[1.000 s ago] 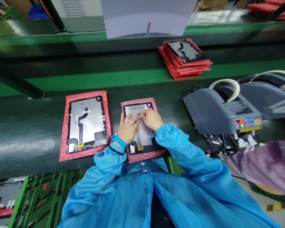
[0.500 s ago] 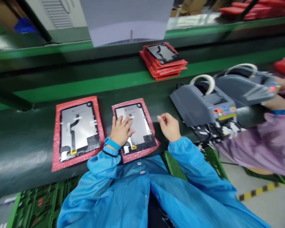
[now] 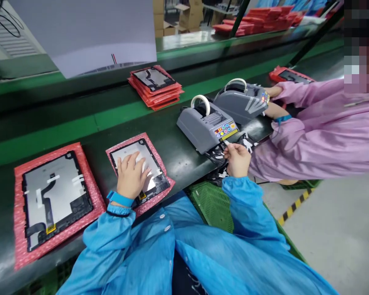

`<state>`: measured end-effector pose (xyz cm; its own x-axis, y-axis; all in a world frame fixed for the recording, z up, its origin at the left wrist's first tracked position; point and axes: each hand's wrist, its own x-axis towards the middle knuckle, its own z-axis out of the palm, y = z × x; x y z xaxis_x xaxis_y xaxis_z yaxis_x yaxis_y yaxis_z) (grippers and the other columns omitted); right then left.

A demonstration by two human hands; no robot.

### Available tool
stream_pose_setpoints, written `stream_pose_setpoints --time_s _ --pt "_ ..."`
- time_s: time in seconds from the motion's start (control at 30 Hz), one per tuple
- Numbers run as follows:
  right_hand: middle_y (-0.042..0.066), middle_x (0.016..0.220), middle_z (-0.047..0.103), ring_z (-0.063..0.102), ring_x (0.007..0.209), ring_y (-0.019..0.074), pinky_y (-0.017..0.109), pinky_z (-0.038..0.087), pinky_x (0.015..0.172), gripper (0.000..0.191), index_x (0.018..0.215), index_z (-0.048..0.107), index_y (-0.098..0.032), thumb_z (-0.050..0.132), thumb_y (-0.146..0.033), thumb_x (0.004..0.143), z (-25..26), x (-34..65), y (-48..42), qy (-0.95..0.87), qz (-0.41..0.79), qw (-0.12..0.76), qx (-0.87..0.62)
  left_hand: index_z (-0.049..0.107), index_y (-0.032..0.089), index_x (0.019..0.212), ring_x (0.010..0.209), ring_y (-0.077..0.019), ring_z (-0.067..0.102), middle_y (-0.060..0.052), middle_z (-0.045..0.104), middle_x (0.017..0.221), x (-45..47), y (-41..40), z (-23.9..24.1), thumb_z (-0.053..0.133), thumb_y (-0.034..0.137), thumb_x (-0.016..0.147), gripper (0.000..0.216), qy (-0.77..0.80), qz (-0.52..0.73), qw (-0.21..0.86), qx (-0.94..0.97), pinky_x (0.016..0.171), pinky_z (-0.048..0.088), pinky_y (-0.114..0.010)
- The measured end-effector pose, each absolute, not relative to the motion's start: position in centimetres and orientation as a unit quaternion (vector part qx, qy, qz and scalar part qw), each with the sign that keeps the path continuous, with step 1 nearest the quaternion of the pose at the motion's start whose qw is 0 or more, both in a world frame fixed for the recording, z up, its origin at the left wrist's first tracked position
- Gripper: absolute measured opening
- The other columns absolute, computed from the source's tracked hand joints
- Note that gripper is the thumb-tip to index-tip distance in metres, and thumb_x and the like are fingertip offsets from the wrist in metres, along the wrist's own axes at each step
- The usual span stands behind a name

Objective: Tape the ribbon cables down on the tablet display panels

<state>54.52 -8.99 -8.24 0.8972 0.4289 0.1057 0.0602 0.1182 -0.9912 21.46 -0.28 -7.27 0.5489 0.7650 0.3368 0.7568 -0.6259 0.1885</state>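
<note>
My left hand [image 3: 131,175] lies with spread fingers on the silver back of a display panel [image 3: 147,153], covering part of it. That panel rests on a pink bubble-wrap bag [image 3: 156,209]. At the front of a grey tape dispenser [image 3: 192,129], my right hand [image 3: 238,159] pinches the end of a small pale tape strip [image 3: 226,142]. A second display panel [image 3: 66,186], with a dark flex cable and white tape pieces on its back, lies on a larger bubble-wrap bag [image 3: 94,186] to the left.
Red bags are stacked [image 3: 155,98] at the back, a panel on top. Another tape dispenser [image 3: 242,102] stands beside a co-worker's purple sleeve [image 3: 320,131]. A black plastic bag [image 3: 217,176] with tape scraps hangs below the near dispenser. A green crate [image 3: 210,205] sits under the bench edge.
My right hand has moved right from beside the panel to the dispenser front and now pinches tape. My left hand stays on the panel. The view has turned to the right.
</note>
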Motion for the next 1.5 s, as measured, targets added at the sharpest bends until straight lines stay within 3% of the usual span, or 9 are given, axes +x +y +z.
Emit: stream_pose_setpoints --time_s 0.27,0.67,0.9,1.1,1.23,1.5 --pt "-0.004 0.067 0.064 0.058 0.054 0.0082 0.016 0.039 0.042 0.044 0.082 0.046 -0.021 0.071 -0.053 0.063 -9.1 54.5 -9.6 -0.163 0.131 0.763 -0.611 0.066 0.015 0.104 0.106 -0.0302 0.047 -0.014 0.060 0.112 22.6 0.2 -7.3 0.042 0.039 0.091 0.036 0.403 0.217 0.015 0.889 0.093 0.042 -0.046" --pt "-0.008 0.059 0.059 0.057 0.051 0.0099 0.018 0.035 0.042 0.052 0.084 0.038 -0.023 0.076 -0.037 0.051 -9.1 55.4 -8.4 -0.160 0.131 0.761 -0.615 0.066 0.018 0.100 0.098 -0.0280 0.050 -0.012 0.062 0.101 24.3 0.2 -7.5 0.047 0.036 0.091 0.028 0.388 0.213 0.020 0.897 0.083 0.044 -0.044" --pt "-0.007 0.067 0.062 0.058 0.060 0.0106 0.026 0.045 0.060 0.045 0.091 0.035 -0.024 0.070 -0.026 0.062 -7.1 53.2 -10.3 -0.281 0.058 0.710 -0.643 0.065 0.018 0.098 0.094 -0.0233 0.054 -0.009 0.064 0.095 25.7 0.6 -6.8 0.050 0.037 0.090 0.025 0.333 0.277 0.142 0.890 0.088 0.043 -0.041" --pt "-0.006 0.073 0.064 0.061 0.065 0.0128 0.029 0.047 0.064 0.040 0.099 0.035 -0.026 0.066 -0.027 0.073 -5.0 47.3 -10.0 -0.465 0.240 0.597 -0.608 0.064 0.019 0.096 0.085 -0.0182 0.057 -0.004 0.065 0.087 28.2 0.3 -4.5 0.058 0.040 0.086 0.024 0.286 0.305 0.287 0.862 0.084 0.044 -0.035" --pt "-0.006 0.071 0.063 0.060 0.065 0.0128 0.029 0.045 0.064 0.038 0.098 0.035 -0.025 0.065 -0.026 0.076 -4.8 44.5 -7.8 -0.533 0.317 0.541 -0.569 0.060 0.018 0.078 0.080 -0.0163 0.056 -0.003 0.064 0.079 27.9 0.2 -4.0 0.058 0.031 0.087 0.016 0.286 0.300 0.329 0.848 0.082 0.043 -0.032" --pt "-0.001 0.082 0.068 0.064 0.072 0.0144 0.031 0.048 0.070 0.048 0.096 0.036 -0.025 0.073 -0.036 0.067 -5.4 43.3 -4.9 -0.462 0.406 0.545 -0.570 0.056 0.018 0.071 0.079 -0.0156 0.057 -0.001 0.063 0.077 25.5 0.5 -4.8 0.055 0.023 0.086 0.016 0.407 0.270 0.378 0.787 0.078 0.045 -0.029"
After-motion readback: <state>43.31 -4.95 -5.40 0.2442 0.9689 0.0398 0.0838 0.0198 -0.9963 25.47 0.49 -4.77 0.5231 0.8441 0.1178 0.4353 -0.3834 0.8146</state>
